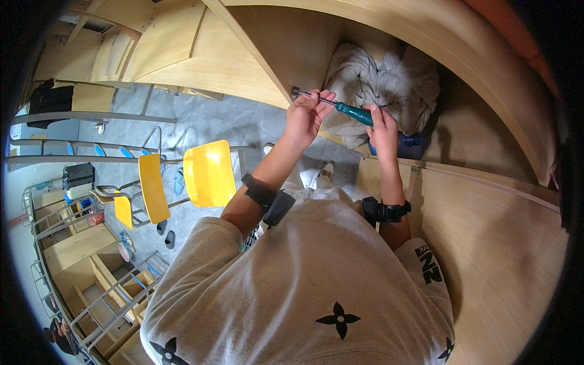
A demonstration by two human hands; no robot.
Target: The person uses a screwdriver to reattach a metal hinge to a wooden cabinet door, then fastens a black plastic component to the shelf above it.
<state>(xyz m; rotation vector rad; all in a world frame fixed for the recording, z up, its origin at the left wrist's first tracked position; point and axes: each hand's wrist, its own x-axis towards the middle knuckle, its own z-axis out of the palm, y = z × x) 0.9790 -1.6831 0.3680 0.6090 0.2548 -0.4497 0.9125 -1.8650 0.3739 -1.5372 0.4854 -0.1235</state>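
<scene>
A screwdriver [354,114] with a dark green handle and thin metal shaft lies across the space between my hands. My right hand [384,131] is closed round the end of its handle. My left hand [306,119] pinches the shaft farther left, with some fingers stretched out past it. At the left end of the shaft is a small dark metal piece [296,93], close to the edge of a wooden panel [249,52]; whether it is joined to the shaft or fixed to the panel, I cannot tell.
Inside the wooden cabinet before me lies a crumpled light cloth [377,79], with a blue object [409,141] partly hidden below it. An open cabinet door [486,243] stands to the right. Yellow chairs [210,173], slippers and bed frames stand to the left.
</scene>
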